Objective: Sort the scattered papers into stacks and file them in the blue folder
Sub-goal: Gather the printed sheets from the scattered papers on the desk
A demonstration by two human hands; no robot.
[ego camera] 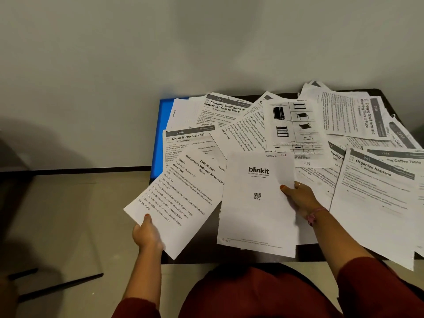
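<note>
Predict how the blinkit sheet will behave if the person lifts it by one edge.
The blinkit sheet looks thin, so it would probably droop. Pinched at its side by the right hand, it seems light. Lying on loose papers, it may slide easily.

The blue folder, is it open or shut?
Cannot tell. The blue folder lies flat on the table, mostly buried under scattered papers; only its left edge shows.

Papers (257, 203) were thin matt white sheets with black print, some creased. Folder (160, 134) under them looked smooth blue plastic, slight sheen. Table (229, 259) below was dark, matt. Sleeve (378, 290) near the papers was maroon cloth.
</note>
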